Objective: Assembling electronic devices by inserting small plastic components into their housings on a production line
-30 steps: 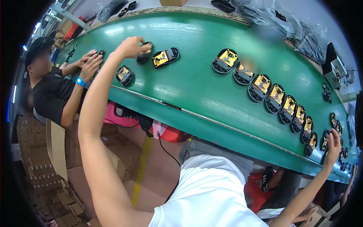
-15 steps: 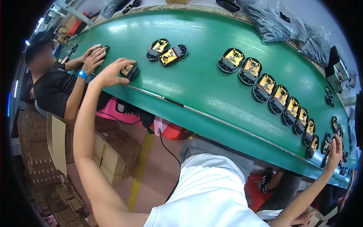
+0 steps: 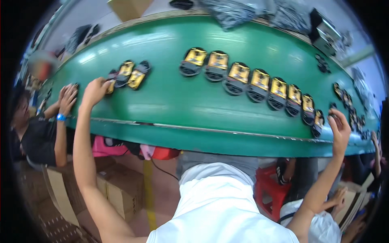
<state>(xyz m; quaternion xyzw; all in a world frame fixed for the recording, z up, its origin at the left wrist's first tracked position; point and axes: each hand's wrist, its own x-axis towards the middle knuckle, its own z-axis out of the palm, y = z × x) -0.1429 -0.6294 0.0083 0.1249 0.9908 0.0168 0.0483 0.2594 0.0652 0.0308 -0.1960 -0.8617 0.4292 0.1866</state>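
My left hand (image 3: 96, 92) reaches far over the table's left part, its fingers curled onto the edge of an oval black housing with a yellow insert (image 3: 110, 86). That housing sits right against two more of the same kind, one dark and upright (image 3: 124, 73), the other tilted (image 3: 138, 75). On the right, my right hand (image 3: 340, 129) is raised over the table's near edge with its fingers bent together. A small dark piece (image 3: 333, 106) shows at its fingertips, blurred. The nearest housing to it is the last of a curved row (image 3: 318, 122).
A row of several similar housings (image 3: 238, 79) crosses the green table (image 3: 162, 93). Smaller black parts (image 3: 353, 117) lie at the far right. Bagged grey items (image 3: 231, 12) line the back edge. A co-worker's hands (image 3: 67, 99) rest at the left; another person sits at lower right.
My view has turned rightward, so the scene shifts left. The housing under my left hand has come up beside the other two. My right hand has moved nearer the row's end.
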